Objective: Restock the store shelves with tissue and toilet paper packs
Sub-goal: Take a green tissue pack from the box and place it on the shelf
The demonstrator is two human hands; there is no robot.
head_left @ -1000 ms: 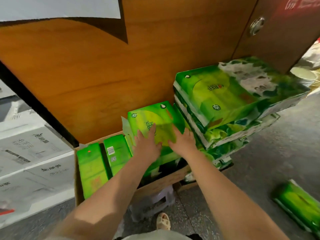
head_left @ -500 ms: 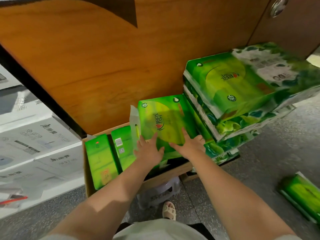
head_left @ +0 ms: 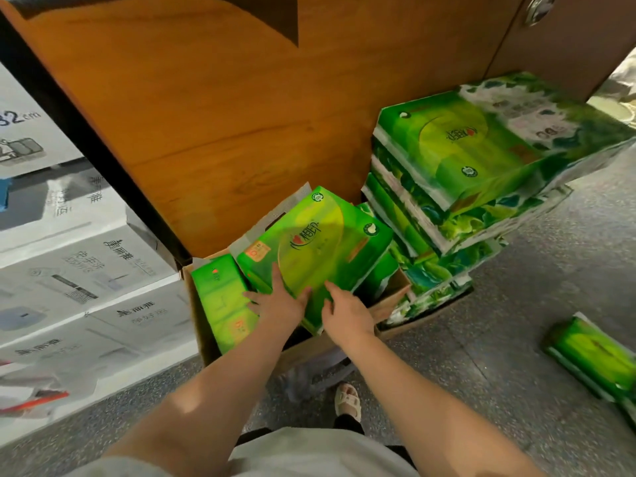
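Observation:
A green tissue pack [head_left: 316, 242] sits tilted, half raised out of an open cardboard box [head_left: 203, 325] on the floor. My left hand [head_left: 278, 304] lies spread on the pack's near face with its fingers straight. My right hand [head_left: 346, 313] grips the pack's near lower edge, and some of its fingers are hidden underneath. Another green pack [head_left: 220, 297] stands upright in the box's left side. To the right is a slanted stack of larger green tissue bundles [head_left: 464, 160].
A wooden panel [head_left: 206, 115] rises right behind the box. White printed cartons [head_left: 86, 270] are stacked on the left. One loose green pack [head_left: 595, 356] lies on the grey floor at right. My sandalled foot [head_left: 347, 401] stands just in front of the box.
The pack has turned and come up out of the box toward me. Both hands have slid from its middle down to its near edge. The view has dipped lower.

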